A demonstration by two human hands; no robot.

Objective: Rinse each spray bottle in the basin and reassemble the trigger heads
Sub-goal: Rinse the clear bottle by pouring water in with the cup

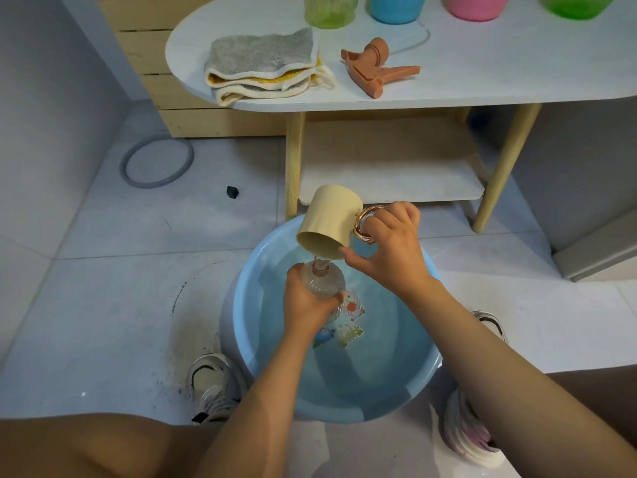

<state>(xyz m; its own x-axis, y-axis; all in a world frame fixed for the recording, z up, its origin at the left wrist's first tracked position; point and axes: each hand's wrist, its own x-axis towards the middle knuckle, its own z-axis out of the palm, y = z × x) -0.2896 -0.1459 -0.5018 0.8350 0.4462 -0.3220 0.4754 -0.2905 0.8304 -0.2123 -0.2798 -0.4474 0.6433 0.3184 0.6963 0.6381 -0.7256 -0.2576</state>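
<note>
Head view, centre of the frame: the left hand point(306, 305) is wrapped with its grip tight around a clear spray bottle point(322, 281), held upright over the water in the pale blue basin point(248, 288) on the tiled floor. Just above it, the right hand point(393, 246) has its grip hooked through the copper handle of a cream cup point(329, 222), tipped so its mouth meets the bottle's neck. Toward the upper frame, an orange trigger head point(375, 69) lies on the white bench point(482, 74) beside folded cloths point(265, 63).

Cream cup point(330, 225), seemingly ribbed clear bottle point(322, 281)
</note>
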